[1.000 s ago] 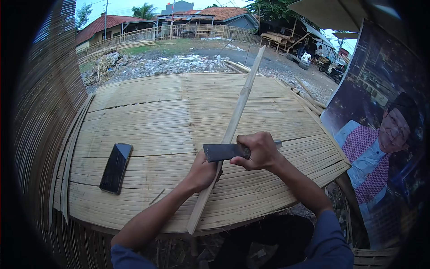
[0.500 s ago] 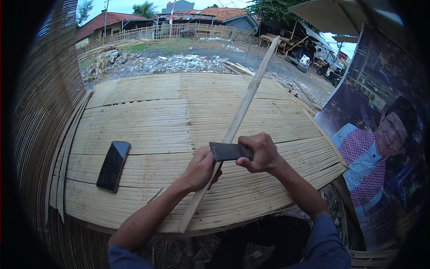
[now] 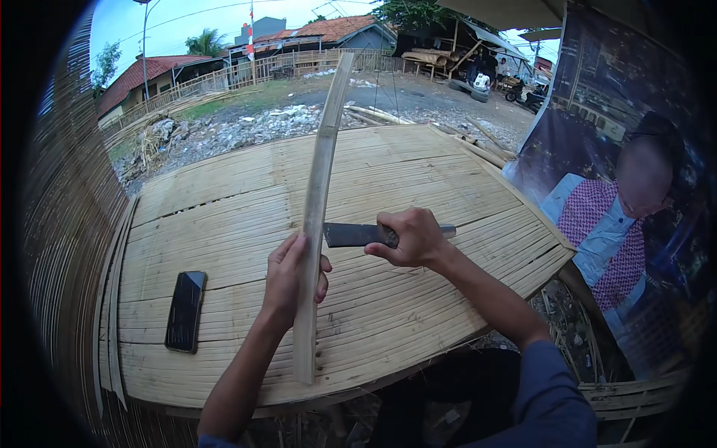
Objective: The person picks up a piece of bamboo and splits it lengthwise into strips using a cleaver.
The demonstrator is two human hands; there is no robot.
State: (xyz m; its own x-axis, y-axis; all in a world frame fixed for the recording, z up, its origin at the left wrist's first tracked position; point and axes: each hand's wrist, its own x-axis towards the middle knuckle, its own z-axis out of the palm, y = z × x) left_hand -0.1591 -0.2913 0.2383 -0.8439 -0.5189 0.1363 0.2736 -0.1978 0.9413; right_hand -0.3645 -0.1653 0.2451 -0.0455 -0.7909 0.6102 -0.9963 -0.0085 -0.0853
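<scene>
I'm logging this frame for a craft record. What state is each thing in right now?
bamboo slat: held nearly upright, tilted a little, lower end over the platform's near edge.
left hand: closed around the slat's lower half.
knife: dark blade level, tip at the slat's right edge.
right hand: closed on the knife handle.
phone: lying flat, screen dark.
bamboo platform: flat, slats intact.

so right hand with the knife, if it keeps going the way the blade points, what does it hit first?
The right hand points the knife leftward. Its tip already sits at the bamboo slat held by the left hand, so probably the slat; depth unclear.
</scene>
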